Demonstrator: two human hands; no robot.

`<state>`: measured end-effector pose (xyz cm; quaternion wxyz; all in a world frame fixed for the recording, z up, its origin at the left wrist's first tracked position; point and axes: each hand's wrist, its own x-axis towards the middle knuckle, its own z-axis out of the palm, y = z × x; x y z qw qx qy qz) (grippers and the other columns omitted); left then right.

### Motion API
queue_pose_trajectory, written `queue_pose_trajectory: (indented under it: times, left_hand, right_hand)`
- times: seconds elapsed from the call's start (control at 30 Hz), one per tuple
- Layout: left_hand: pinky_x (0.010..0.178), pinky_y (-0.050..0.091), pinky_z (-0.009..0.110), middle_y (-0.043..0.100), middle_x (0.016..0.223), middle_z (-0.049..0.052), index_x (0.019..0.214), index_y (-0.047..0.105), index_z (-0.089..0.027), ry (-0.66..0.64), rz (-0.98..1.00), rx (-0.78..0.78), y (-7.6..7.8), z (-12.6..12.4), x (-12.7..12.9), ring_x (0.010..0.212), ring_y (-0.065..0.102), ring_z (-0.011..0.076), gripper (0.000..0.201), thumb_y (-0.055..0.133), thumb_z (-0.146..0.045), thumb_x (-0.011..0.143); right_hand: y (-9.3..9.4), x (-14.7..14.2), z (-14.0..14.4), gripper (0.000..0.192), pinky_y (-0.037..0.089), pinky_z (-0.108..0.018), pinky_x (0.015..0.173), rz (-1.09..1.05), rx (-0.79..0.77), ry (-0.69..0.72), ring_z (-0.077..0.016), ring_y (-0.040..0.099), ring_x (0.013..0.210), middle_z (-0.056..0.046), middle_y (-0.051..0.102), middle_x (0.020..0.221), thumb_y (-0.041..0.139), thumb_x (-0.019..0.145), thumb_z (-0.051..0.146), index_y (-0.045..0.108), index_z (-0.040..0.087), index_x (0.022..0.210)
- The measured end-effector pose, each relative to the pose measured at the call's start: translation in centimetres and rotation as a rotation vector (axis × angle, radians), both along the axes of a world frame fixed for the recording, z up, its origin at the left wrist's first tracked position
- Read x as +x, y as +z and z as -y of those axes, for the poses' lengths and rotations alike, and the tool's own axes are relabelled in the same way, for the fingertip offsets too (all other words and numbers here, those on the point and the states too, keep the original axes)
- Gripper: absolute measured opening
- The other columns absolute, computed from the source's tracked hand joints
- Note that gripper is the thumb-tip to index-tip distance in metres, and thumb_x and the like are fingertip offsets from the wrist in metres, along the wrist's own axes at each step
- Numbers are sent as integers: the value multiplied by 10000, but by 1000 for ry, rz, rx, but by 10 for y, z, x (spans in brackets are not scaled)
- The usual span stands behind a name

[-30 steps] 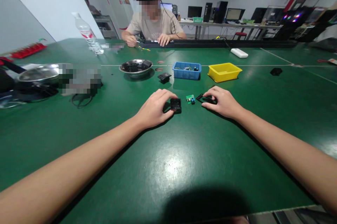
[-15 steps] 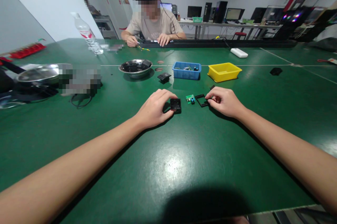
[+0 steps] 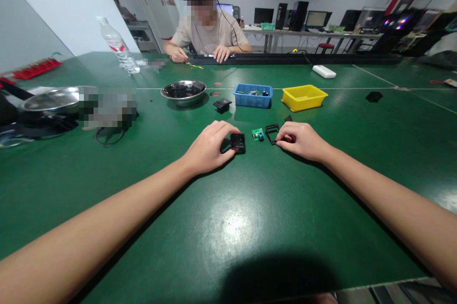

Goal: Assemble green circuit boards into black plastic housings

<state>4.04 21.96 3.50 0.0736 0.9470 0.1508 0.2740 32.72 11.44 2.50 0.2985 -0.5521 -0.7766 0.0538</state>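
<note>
My left hand [image 3: 214,147] grips a small black plastic housing [image 3: 238,142] between thumb and fingers, its hollow side facing up. My right hand [image 3: 300,139] pinches the near right edge of a thin black rectangular frame [image 3: 272,128], which is tilted up off the table. Between the two hands a small green circuit board [image 3: 257,134] with a blue component lies flat. Another dark piece [image 3: 288,118] shows just behind my right fingers, partly hidden by them.
Beyond my hands stand a metal bowl [image 3: 171,100] of black parts, a black part [image 3: 222,104], a blue bin [image 3: 253,100] of small components and a yellow bin [image 3: 303,102]. A water bottle [image 3: 119,49] is at far left. Across the green table [image 3: 200,247] a person handles a long black bar [image 3: 285,59].
My right hand has shifted slightly left and nearer, and the black frame has turned and tipped up from lying flatter. My left hand and the housing stay put.
</note>
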Motion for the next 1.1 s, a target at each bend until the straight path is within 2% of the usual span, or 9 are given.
queue_pose_trajectory:
  times: [0.43,1.1]
  left_hand:
    - [903,489,386,685,1077,84,1094,586,-184,-3,-6,8,-1,-1,0,985,613,237,212,605,-206,884]
    - [891,481,376,684,1065,87,1100,594,-163,-20,9,17,-2,-2,0,975,603,234,224,621,-205,882]
  right_hand:
    - [-1,0,0,149,423,-280,618,17,42,-4,-142,562,623,-34,654,734,633,871,224,738,179,775]
    - [-3,0,-2,132,412,-267,632,93,57,-4,-134,544,629,-24,626,723,642,875,196,761,175,821]
